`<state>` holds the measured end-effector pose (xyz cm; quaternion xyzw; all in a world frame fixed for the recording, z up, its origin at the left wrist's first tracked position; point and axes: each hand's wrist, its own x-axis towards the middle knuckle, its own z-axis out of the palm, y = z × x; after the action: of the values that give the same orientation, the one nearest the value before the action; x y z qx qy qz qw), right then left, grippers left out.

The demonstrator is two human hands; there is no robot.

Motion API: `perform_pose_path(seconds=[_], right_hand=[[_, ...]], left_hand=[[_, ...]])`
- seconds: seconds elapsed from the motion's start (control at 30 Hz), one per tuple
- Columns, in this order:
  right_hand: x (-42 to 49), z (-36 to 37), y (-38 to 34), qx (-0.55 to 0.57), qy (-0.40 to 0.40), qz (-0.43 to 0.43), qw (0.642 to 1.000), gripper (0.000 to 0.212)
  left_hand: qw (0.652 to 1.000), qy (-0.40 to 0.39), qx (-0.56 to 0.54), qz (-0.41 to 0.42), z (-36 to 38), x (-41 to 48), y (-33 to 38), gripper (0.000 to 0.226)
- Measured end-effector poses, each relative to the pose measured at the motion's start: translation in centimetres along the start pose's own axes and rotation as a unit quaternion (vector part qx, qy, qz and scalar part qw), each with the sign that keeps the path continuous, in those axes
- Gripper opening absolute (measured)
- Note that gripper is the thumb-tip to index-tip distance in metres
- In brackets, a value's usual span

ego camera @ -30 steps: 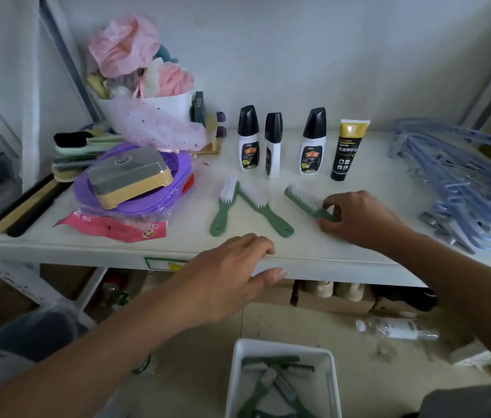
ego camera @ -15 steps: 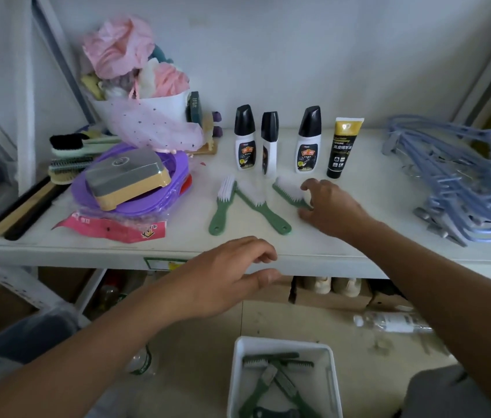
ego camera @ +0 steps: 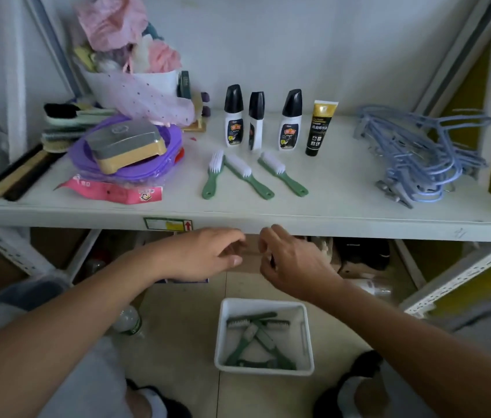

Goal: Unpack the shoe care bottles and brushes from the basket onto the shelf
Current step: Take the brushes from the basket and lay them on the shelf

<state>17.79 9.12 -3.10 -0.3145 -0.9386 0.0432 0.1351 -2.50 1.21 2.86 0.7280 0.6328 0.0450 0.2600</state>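
Observation:
Three white bottles with black caps (ego camera: 233,119) stand in a row on the white shelf (ego camera: 343,200), with a black and gold tube (ego camera: 318,128) to their right. In front of them lie three green-handled brushes (ego camera: 282,173) with white bristles. On the floor below stands the white basket (ego camera: 264,303) holding several green brushes (ego camera: 256,339). My left hand (ego camera: 205,254) and my right hand (ego camera: 295,260) hover side by side just under the shelf's front edge, above the basket, both empty with fingers loosely curled.
A purple basin (ego camera: 135,167) holding a grey and tan block, a pink packet and a bag of pink cloths crowd the shelf's left. Blue hangers (ego camera: 419,155) are piled at the right. A plastic bottle (ego camera: 128,322) lies on the floor left of the basket.
My right hand let go of the third green brush on the shelf and drew back below the edge. My left hand also dropped toward the basket. The camera tilted down.

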Motion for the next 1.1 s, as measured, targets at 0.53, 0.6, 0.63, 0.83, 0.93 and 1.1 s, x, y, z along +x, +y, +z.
perform_pose_path(seconds=[0.53,0.6,0.63,0.83,0.93,1.1], right_hand=[[-5.5,18.7,6.7,-0.009,-0.393,0.171,0.903,0.027],[-6.3,21.6,6.6,0.031,-0.407,0.192,0.892,0.027],[-6.6,23.2,6.7,0.057,-0.408,0.199,0.889,0.027],[-7.4,30.5,6.7,0.108,-0.390,0.293,0.866,0.032],[-7.9,33.5,7.6,0.118,-0.376,0.339,0.854,0.036],[-8.2,34.3,7.8,0.117,-0.392,0.395,0.823,0.034]], left_hand=[[0.987,-0.070,0.130,0.055,1.7,1.2,-1.3,0.030],[0.980,-0.080,0.167,0.071,3.2,1.7,-1.4,0.020],[0.974,-0.089,0.192,0.084,4.2,1.9,-1.4,0.010],[0.951,-0.139,0.242,0.133,8.7,2.4,-1.7,0.027],[0.942,-0.154,0.259,0.145,10.2,2.6,-1.9,0.028],[0.941,-0.150,0.266,0.145,10.9,2.7,-2.4,0.024]])
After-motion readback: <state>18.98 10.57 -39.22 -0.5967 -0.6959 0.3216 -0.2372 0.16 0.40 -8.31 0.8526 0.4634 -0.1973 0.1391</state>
